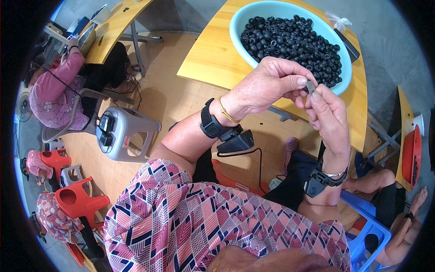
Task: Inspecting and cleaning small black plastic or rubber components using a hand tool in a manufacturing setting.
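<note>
And here they meet, right of centre: left hand (pixel 269 86) and right hand (pixel 330 111), fingers curled, both pinching a small grey piece (pixel 310 85) at the fingertips (black parts (pixel 290 41) fill the tub (pixel 236 31), upper right).
</note>
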Demonstrator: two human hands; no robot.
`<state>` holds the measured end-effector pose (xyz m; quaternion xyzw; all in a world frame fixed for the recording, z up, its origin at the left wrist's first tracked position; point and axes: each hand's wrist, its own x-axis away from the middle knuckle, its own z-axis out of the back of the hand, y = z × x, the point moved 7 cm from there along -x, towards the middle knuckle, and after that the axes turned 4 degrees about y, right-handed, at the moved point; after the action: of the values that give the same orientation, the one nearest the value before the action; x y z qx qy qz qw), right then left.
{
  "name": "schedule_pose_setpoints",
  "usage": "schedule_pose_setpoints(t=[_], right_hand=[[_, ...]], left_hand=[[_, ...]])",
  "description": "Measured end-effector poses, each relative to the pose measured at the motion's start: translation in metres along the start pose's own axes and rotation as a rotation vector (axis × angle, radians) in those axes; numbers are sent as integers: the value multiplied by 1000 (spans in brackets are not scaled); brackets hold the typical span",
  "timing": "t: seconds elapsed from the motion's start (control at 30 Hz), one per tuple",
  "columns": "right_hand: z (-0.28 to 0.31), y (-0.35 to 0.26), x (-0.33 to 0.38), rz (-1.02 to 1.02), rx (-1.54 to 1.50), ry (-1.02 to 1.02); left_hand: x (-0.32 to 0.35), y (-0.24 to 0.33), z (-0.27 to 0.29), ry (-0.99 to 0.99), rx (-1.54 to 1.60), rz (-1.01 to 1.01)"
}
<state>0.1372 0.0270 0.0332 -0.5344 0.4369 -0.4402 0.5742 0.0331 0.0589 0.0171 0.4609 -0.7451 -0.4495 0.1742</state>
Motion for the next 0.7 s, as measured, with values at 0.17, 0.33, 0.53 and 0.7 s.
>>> schedule_pose_setpoints(t=[0.17, 0.33, 0.53, 0.7], right_hand=[[-12, -10, 2, 281, 361, 63], [-5, -29, 9, 444, 402, 182], [3, -37, 11, 577, 453, 368], [3, -42, 11, 657, 419, 359]], left_hand=[[2, 7, 5, 85, -189, 3], [3, 6, 5, 46, 62, 60], [6, -4, -8, 33, 224, 116], [5, -5, -3, 39, 201, 137]])
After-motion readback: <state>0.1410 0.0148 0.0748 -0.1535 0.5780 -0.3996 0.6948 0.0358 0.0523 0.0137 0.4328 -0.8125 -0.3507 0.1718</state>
